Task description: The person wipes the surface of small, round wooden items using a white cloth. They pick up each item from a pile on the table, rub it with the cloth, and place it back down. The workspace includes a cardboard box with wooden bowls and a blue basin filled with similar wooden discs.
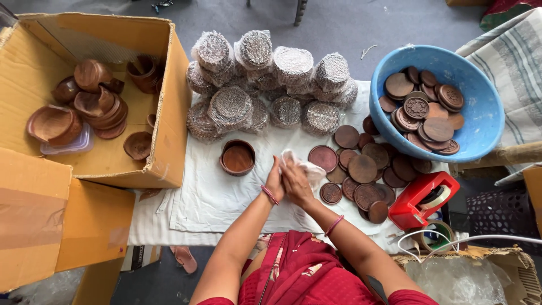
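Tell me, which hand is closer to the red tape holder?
Right. The right hand is pressed against the left hand over a white wrapper, and it sits on the side toward the red tape holder; the left hand is just beyond it.

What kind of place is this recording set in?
Probably a small handicraft packing workspace: stacks of wrapped discs, loose brown carved discs in a blue tub, and a red tape dispenser on a cloth-covered table.

I am pressing a crumpled, clear plastic wrapper (305,167) between my palms above the white cloth; it is bunching up and sticking out past my fingertips.
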